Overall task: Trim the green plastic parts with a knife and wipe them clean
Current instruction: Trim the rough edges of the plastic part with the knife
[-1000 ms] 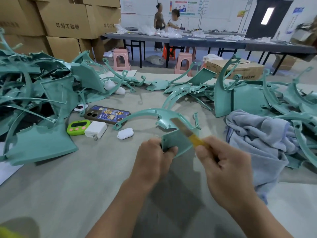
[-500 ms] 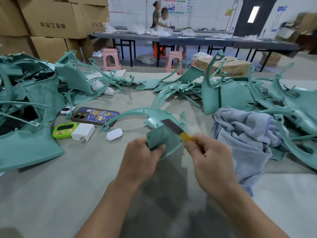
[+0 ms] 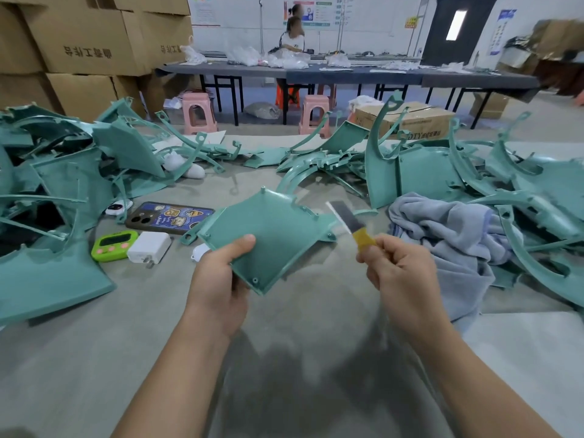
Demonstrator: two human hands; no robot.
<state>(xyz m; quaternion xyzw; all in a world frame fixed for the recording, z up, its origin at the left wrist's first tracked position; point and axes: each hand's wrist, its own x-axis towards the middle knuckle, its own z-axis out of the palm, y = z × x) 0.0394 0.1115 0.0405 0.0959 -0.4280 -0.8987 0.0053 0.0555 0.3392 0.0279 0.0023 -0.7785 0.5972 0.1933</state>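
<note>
- Above the near middle of the tabletop (image 3: 94,358), I have the left hand (image 3: 218,279) gripping a green plastic part (image 3: 268,235) by its lower left edge. The thumb lies across the flat panel and the fingers are hidden behind it. The part is held up off the surface, panel facing the camera.
- Just to its right, the right hand (image 3: 401,270) is curled round the yellow handle of the knife (image 3: 350,222), with the blade pointing up and to the left. The blade is blurred and sits just beside the part's right edge; I cannot tell whether it touches.
- Toward the right edge, a crumpled grey cloth (image 3: 452,235) lies against the right heap of green parts (image 3: 442,172).
- Along the left edge I see the left heap of green parts (image 3: 63,184), piled loosely.
- Between that heap and the held part, a phone (image 3: 170,218) lies with its camera side up. A green timer (image 3: 113,245) and a white charger (image 3: 148,247) lie side by side just nearer me.
</note>
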